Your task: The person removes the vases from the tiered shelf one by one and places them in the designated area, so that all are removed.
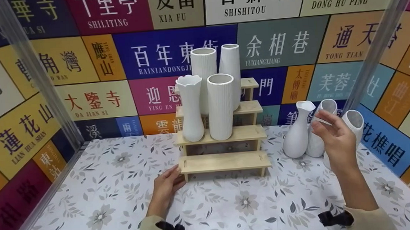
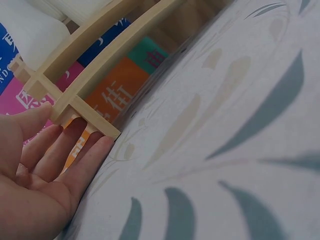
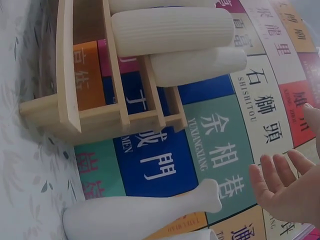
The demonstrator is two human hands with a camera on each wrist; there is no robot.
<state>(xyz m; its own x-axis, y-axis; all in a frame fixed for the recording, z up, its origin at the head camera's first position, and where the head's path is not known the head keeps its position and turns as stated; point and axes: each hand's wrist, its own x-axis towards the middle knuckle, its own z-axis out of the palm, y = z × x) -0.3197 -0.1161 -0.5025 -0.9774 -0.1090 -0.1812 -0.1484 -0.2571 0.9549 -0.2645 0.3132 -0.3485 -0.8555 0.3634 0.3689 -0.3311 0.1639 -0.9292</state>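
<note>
A stepped wooden stand (image 1: pixel 226 161) carries several white vases. On its second step from the bottom stand a scalloped-rim vase (image 1: pixel 191 110) and a ribbed cylindrical vase (image 1: pixel 222 110). Behind them rise a taller ribbed vase (image 1: pixel 203 62) and a smooth tapered vase (image 1: pixel 231 66). My left hand (image 1: pixel 166 184) grips the left end of the lowest step, thumb at the board and fingers around the leg (image 2: pixel 92 117). Raised in front of the vases at the right, my right hand (image 1: pixel 336 142) holds nothing, its fingers loosely bent. The narrow-necked vase (image 1: pixel 296 134) is nearest it.
Two white vases with slanted mouths, one at the back (image 1: pixel 329 106) and one further right (image 1: pixel 355 120), are partly hidden by my right hand. Panels with large lettering enclose the floral-patterned table (image 1: pixel 124 196). Clear posts (image 1: pixel 376 41) stand at the corners.
</note>
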